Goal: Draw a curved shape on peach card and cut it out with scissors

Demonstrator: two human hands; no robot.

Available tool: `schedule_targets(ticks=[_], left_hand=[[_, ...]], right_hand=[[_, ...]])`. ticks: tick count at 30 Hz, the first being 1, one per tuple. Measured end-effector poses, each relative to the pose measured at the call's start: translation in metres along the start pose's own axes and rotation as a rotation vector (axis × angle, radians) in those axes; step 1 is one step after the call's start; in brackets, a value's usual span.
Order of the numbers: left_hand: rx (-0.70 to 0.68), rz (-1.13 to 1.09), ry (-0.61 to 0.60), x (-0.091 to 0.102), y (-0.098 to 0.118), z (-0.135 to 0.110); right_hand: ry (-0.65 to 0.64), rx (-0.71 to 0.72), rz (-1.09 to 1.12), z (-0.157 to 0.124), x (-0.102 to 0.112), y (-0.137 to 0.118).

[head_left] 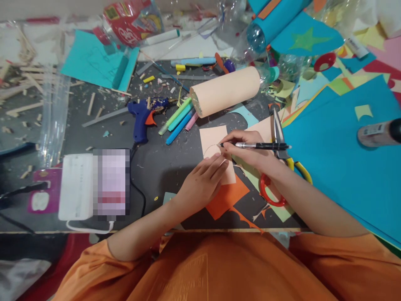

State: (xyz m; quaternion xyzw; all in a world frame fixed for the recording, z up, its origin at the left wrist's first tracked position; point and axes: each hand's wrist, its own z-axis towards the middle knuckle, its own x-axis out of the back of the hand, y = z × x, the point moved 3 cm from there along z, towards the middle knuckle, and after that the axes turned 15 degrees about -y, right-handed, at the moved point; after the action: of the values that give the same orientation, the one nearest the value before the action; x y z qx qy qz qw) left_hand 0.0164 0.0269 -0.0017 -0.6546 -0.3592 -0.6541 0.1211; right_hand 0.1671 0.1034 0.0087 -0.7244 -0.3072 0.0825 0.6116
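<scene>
My right hand (247, 152) is closed on a black and silver pen (257, 146), its tip touching a small peach paper square (213, 140) where a curved line is drawn. My left hand (203, 182) lies on the lower edge of that square, fingers pressed flat and holding it down on the dark table (163, 167). An orange paper scrap (227, 200) lies under and beside my left hand. A peach paper-covered bottle (227, 90) lies on its side just beyond the square.
Scissors (278, 167) with red and yellow handles lie under my right wrist. A blue glue gun (142, 119) and several coloured markers (178, 119) lie to the left. Large blue sheets (338, 163) cover the right. A white box (77, 186) sits at front left.
</scene>
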Motion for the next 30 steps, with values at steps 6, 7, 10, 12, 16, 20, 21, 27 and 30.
schedule_targets(ticks=[6,7,10,12,16,20,21,27,30], left_hand=[[0.000,0.010,0.012,0.0009,0.0000,0.0002],[0.001,0.010,0.011,0.0008,-0.0001,0.0001],[-0.002,-0.002,0.006,0.0002,-0.0005,-0.0004],[-0.007,-0.025,-0.004,-0.0005,-0.0007,-0.0005],[0.001,-0.050,-0.019,-0.0013,-0.0013,-0.0005],[-0.011,-0.020,-0.004,-0.0007,-0.0011,-0.0004],[-0.015,-0.010,0.003,-0.0004,-0.0010,-0.0004],[-0.007,-0.014,-0.008,0.0001,-0.0008,-0.0003],[0.000,-0.021,-0.015,0.0000,-0.0008,-0.0003]], right_hand=[[0.013,-0.006,-0.006,-0.0005,-0.0003,-0.0008],[0.011,-0.008,0.001,-0.0008,-0.0005,-0.0008],[0.021,-0.007,-0.013,-0.0017,-0.0001,-0.0006],[0.026,-0.012,-0.027,-0.0021,0.0002,0.0003],[0.026,-0.008,-0.040,-0.0022,0.0003,0.0027],[0.155,0.008,-0.062,-0.0037,0.0052,0.0043],[0.192,0.007,-0.056,-0.0041,0.0066,0.0046],[0.103,0.032,-0.060,-0.0022,0.0049,0.0047],[0.073,0.015,-0.060,-0.0021,0.0040,0.0060]])
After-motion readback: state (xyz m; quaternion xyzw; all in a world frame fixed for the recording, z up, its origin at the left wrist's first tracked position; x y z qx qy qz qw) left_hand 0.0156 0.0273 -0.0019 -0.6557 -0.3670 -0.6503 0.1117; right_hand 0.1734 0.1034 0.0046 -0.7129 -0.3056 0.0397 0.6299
